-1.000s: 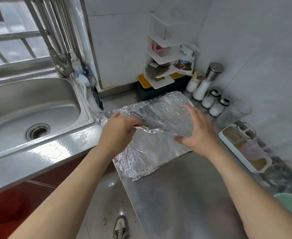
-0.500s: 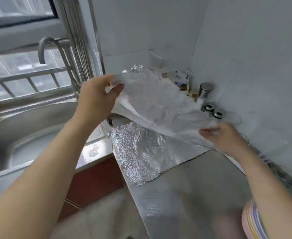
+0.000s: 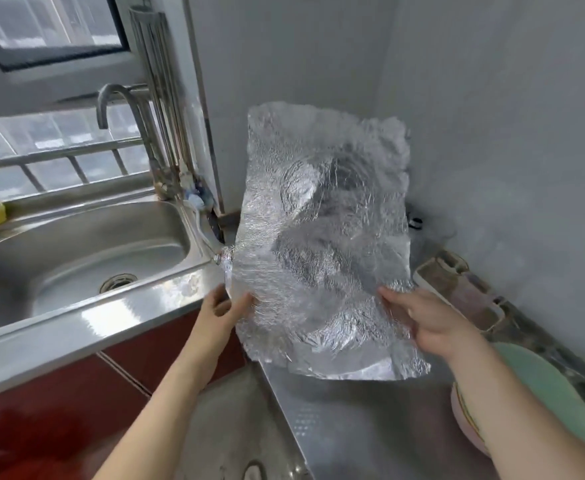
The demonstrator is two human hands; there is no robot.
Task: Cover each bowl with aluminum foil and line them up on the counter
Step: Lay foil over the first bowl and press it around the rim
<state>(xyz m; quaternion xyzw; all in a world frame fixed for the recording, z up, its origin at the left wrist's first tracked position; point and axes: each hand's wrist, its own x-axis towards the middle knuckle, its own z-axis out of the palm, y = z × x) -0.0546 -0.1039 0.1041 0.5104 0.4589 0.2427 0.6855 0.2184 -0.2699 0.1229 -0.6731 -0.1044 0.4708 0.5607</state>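
Note:
A crinkled sheet of aluminum foil (image 3: 322,237) stands upright in the air over the counter corner, with a round bowl-shaped dent in it. My left hand (image 3: 223,315) pinches its lower left edge. My right hand (image 3: 426,323) grips its lower right edge with the thumb in front. A stack of bowls (image 3: 540,403), the top one green and the lower ones pinkish, sits at the right under my right forearm. The foil hides the counter behind it.
A steel sink (image 3: 76,251) with a faucet (image 3: 121,109) lies to the left. The steel counter (image 3: 346,431) runs toward me below the foil. A white tray (image 3: 457,292) stands against the right wall. Red cabinet fronts (image 3: 42,417) are below the sink.
The top foil sheet has been lifted off the counter and turned upright. My left hand dropped from its upper left corner to its lower left edge.

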